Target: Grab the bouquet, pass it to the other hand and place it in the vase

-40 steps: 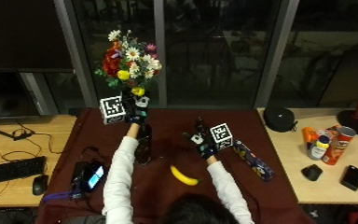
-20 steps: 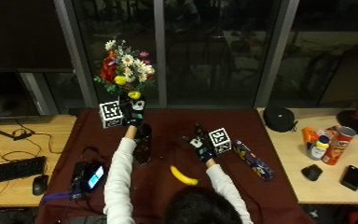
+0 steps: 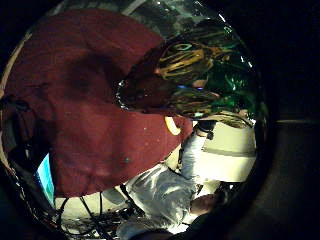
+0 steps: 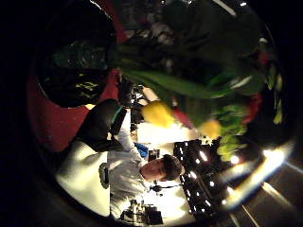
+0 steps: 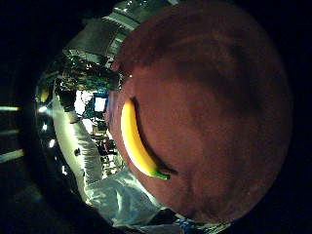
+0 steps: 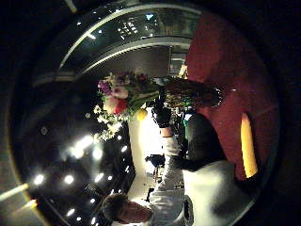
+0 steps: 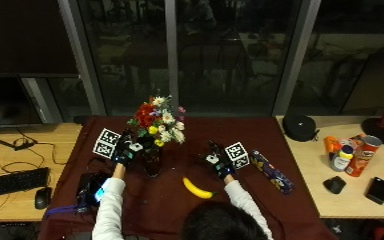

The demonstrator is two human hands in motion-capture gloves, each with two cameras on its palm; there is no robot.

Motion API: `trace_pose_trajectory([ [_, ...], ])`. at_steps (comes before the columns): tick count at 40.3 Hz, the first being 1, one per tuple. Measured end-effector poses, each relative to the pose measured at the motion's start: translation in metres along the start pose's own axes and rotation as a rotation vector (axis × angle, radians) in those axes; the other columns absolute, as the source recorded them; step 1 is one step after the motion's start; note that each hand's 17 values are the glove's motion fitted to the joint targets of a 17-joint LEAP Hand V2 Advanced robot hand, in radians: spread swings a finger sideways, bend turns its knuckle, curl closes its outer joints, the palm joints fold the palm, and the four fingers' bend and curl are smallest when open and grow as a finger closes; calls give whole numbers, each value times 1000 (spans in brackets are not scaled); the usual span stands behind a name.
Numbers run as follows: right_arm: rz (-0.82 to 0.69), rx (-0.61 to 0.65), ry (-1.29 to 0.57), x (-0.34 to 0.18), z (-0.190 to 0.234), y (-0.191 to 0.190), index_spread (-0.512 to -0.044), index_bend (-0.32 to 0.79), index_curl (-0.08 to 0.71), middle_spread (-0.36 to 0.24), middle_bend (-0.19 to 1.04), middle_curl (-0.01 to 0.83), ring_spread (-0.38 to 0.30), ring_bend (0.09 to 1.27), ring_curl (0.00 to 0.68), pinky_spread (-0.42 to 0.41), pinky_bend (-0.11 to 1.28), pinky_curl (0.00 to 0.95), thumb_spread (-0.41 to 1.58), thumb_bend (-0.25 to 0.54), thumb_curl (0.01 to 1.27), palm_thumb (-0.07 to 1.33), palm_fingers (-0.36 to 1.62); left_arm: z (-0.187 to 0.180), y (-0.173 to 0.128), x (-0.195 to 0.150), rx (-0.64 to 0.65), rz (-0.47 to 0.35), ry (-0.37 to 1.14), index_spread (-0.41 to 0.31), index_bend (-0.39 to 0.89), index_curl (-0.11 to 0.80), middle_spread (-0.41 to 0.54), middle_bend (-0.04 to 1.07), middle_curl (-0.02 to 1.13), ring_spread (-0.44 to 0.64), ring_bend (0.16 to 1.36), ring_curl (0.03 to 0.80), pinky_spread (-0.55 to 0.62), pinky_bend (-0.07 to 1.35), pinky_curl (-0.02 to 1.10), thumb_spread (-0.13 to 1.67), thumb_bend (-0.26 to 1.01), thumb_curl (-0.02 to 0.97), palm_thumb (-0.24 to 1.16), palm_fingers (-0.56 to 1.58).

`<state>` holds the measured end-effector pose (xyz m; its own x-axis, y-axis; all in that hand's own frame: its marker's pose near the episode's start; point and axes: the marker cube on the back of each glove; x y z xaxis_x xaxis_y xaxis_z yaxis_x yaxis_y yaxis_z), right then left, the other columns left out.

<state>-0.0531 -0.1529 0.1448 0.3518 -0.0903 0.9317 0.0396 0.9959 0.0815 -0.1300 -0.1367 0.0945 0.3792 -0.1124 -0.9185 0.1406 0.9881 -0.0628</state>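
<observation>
The bouquet (image 7: 157, 119) of red, white and yellow flowers stands upright with its stems down in the dark glass vase (image 7: 153, 162) on the maroon cloth (image 7: 179, 205). My left hand (image 7: 127, 151) is beside the vase's mouth and holds the stems just under the blooms. The right thumb side palm view shows that hand (image 6: 162, 115) between the flowers (image 6: 122, 92) and the vase (image 6: 190, 96). Green stems show through the glass (image 3: 220, 85). My right hand (image 7: 216, 160) hovers over the cloth to the right of the vase, fingers straight, holding nothing.
A banana (image 7: 197, 188) lies on the cloth between my forearms. A long blue packet (image 7: 270, 171) lies right of my right hand. A lit phone (image 7: 93, 186) sits at the cloth's left edge. Keyboard (image 7: 9, 181) and mouse (image 7: 42, 197) are at left, cans (image 7: 360, 155) at right.
My left hand has come down and slightly right with the bouquet, and the stems have gone into the vase. My right hand has barely moved.
</observation>
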Motion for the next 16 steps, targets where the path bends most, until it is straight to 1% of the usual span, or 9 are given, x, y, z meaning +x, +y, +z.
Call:
trace_pose_trajectory([
  [1,-13,-16,-15,3,0,1,-371,162,215,2,164,274,59,376,280,242,490,324,1026,-5,458,669,-34,0,0,-3,19,-16,3,61,7,295,294,148,309,335,418,306,370,317,315,770,-23,554,485,-351],
  [3,-23,-36,-26,9,0,2,-369,160,220,4,165,272,60,376,280,243,483,323,1030,-4,463,691,-35,-2,0,-6,6,-9,33,73,16,269,331,150,294,383,410,294,414,302,303,799,-16,542,510,-332],
  [4,12,-37,-28,11,0,3,-368,161,223,5,167,273,61,374,279,243,479,322,1030,-7,465,695,-31,-3,-1,-7,-8,-3,40,79,18,256,346,149,289,403,406,289,433,297,299,810,-19,534,514,-328],
  [6,162,-33,-44,14,-1,6,-367,157,227,6,169,271,61,377,280,243,475,322,1030,-12,468,700,-28,-7,0,-6,-25,11,43,86,28,235,373,146,279,436,402,282,464,286,293,838,-16,525,533,-316],
  [8,266,-33,-58,14,-1,8,-366,155,230,7,173,272,62,376,280,247,472,322,1030,-15,469,706,-26,-11,4,1,-33,33,57,93,39,218,391,143,269,464,395,276,487,276,288,882,29,546,611,-307],
  [10,222,-52,-63,12,-2,9,-363,153,232,8,173,272,62,375,280,248,470,322,1027,-16,472,712,-26,-16,8,8,-38,49,90,96,57,207,401,144,261,484,387,272,507,262,283,919,38,558,627,-289],
  [13,0,-52,-15,14,-4,3,-362,153,237,9,178,273,68,372,279,249,465,322,1026,-18,477,719,-21,-22,8,12,-33,47,172,98,107,206,400,148,253,503,372,264,525,224,272,954,44,579,629,-239],
  [14,-50,-42,8,15,-4,1,-361,153,238,9,178,273,69,371,279,249,465,322,1026,-19,478,720,-21,-24,6,11,-30,41,198,99,112,205,399,149,250,506,367,263,531,217,270,966,48,586,632,-226],
  [16,-61,-28,30,14,-5,2,-363,159,242,10,176,273,70,369,279,249,461,323,1025,-20,479,721,-18,-26,3,9,-25,31,226,100,106,201,392,150,246,515,361,259,538,208,269,985,49,597,633,-215],
])
